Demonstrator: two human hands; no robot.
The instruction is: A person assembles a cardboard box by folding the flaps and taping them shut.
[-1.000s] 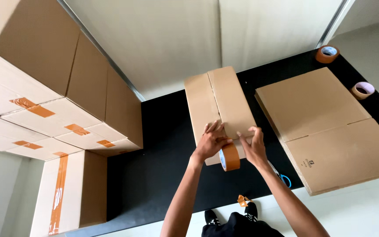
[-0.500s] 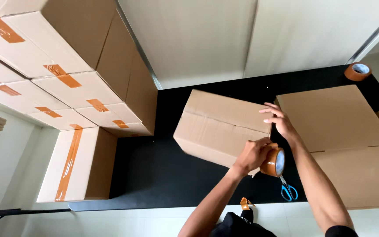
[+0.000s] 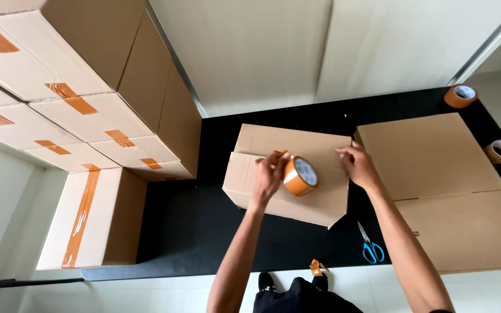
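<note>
**Tape roll held over the box**

Nearest us, below our right forearm, blue-handled scissors lie on the black table, and a small scrap of orange tape sits at the table's edge between our arms. Our left hand is closed around an orange tape roll, holding it just over the top of the cardboard box. Our right hand rests on the box's right edge with fingers bent, gripping nothing else. Right of that hand lies flattened cardboard. Farther right, beyond it, sit two more tape rolls. Far left of our left hand stand stacked taped boxes.
</note>
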